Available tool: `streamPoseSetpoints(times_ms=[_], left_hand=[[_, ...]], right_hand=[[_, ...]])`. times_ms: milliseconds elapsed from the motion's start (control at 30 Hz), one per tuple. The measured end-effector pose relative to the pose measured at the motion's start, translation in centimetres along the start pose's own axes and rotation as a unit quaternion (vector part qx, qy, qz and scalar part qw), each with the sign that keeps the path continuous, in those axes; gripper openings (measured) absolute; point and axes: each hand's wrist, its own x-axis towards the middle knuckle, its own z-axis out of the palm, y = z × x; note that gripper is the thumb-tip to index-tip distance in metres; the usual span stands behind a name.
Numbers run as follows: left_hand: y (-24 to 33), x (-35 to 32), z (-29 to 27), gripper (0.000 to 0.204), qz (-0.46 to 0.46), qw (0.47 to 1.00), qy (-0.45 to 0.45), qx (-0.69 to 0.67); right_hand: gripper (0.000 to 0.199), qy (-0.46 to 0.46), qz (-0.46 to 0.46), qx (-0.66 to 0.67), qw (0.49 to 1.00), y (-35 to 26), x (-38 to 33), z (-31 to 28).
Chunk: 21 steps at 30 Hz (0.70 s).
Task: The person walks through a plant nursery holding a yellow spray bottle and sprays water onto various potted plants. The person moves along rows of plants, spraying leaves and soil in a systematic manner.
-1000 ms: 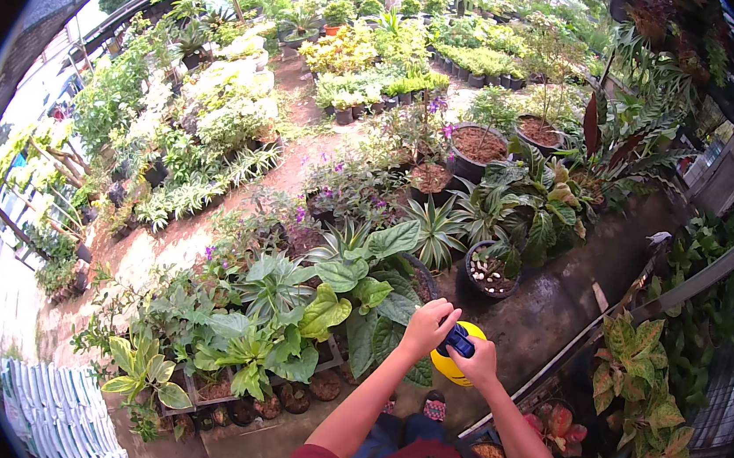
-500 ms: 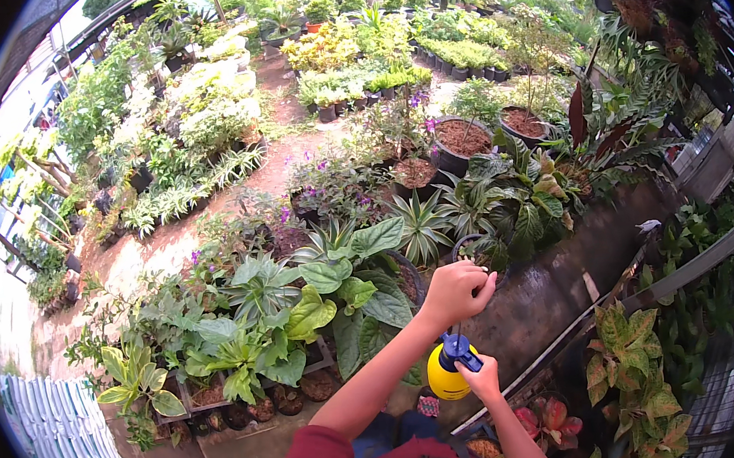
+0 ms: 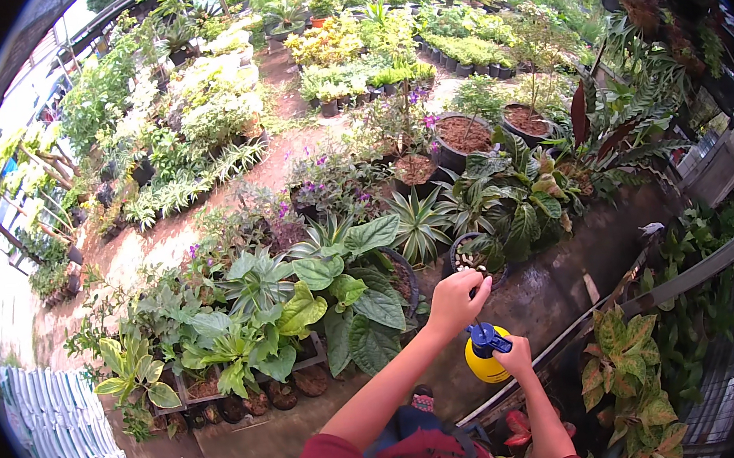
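Note:
My right hand [image 3: 514, 357] grips the blue handle of a yellow pump sprayer [image 3: 487, 365] with a blue top, held in front of my body at the lower right of centre. A thin rod rises from that top toward my left hand [image 3: 460, 306]. The left fingers are curled closed around the rod's upper end; the handle itself is hidden inside them. Just beyond the left hand stands a dark pot [image 3: 478, 261] with pale pebbles in it. Large green heart-shaped leaves [image 3: 373, 343] grow to the left of my left forearm.
Potted plants crowd the left and far side, among them a spiky variegated one [image 3: 421, 226]. A low rail [image 3: 530, 358] runs along the right, with speckled yellow-green leaves [image 3: 631, 369] beyond it. White ribbed sheeting [image 3: 55, 427] lies at the lower left. Wet concrete [image 3: 557, 274] shows between.
The sprayer and my right hand have shifted right and slightly up. My left hand has dropped a little, so the gap between it and the sprayer's top looks shorter.

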Motion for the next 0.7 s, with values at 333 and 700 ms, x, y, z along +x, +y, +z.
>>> streamPoseSetpoints(times_ms=[333,700], left_hand=[[-4.6,0.2,-1.9,0.028,-0.063,0.996,-0.068,0.018],[-4.8,2.2,-3.4,0.028,-0.059,0.994,-0.038,0.085]], right_hand=[[0.024,-0.063,-0.107,-0.109,0.986,1.1,6.6,-2.7],[0.027,-0.047,-0.177,-0.095,0.978,1.3,11.0,-1.2]])
